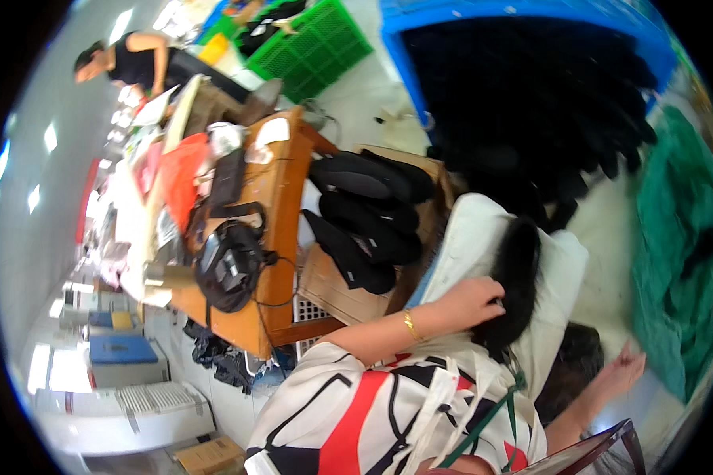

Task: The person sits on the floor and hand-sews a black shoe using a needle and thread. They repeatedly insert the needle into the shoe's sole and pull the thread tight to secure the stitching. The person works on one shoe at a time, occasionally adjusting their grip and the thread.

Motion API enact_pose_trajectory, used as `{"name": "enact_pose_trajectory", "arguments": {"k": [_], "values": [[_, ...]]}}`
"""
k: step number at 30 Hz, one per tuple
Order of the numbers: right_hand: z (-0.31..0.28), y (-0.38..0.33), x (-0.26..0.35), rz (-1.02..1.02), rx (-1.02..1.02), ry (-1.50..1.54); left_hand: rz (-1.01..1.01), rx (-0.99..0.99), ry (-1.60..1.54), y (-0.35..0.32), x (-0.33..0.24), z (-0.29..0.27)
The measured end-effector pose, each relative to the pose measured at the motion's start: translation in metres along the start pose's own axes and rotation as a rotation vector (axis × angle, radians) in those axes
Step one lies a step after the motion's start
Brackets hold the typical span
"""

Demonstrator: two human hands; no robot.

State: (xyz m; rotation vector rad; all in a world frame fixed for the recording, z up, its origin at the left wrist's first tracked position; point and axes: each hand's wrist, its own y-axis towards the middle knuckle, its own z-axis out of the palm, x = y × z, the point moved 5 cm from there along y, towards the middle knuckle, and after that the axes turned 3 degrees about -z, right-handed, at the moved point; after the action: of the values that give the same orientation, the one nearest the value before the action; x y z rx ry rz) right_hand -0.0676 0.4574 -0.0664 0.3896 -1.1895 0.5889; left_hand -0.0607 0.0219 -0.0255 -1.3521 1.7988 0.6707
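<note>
A long, soft black shoe-like piece [516,277] lies on the white cloth [471,237] over my lap. My left hand [469,304], with a gold bracelet at the wrist, is closed on its left edge, the fingers curled in. Out to the right, beside the green sheet, my right hand [622,367] has its fingers stretched out, slightly blurred, with nothing seen in it. Another dark fuzzy piece [578,352] sits between my lap and right forearm. Several black shoes [372,214] are stacked in a cardboard box [345,285] to the left.
A blue bin [404,71] heaped with black pieces stands ahead. At the right lies a green sheet [677,253]. An orange wooden table [281,229] at the left carries a black bag [231,265] and a cable. Farther off are a green crate [317,51] and another person [142,63].
</note>
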Motion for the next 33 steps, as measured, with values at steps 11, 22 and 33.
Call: {"name": "enact_pose_trajectory", "arguments": {"k": [11,22,33], "values": [[0.091,-0.107,-0.033,0.366,0.616,-0.254,-0.644,0.064,-1.100,0.002,0.041,0.044],[0.142,-0.203,-0.030,0.061,1.235,-0.616,-0.730,0.056,-1.216,-0.003,0.044,0.043],[0.145,-0.200,-0.033,0.054,1.257,-0.625,-0.721,0.053,-1.242,-0.001,0.045,0.045]]}}
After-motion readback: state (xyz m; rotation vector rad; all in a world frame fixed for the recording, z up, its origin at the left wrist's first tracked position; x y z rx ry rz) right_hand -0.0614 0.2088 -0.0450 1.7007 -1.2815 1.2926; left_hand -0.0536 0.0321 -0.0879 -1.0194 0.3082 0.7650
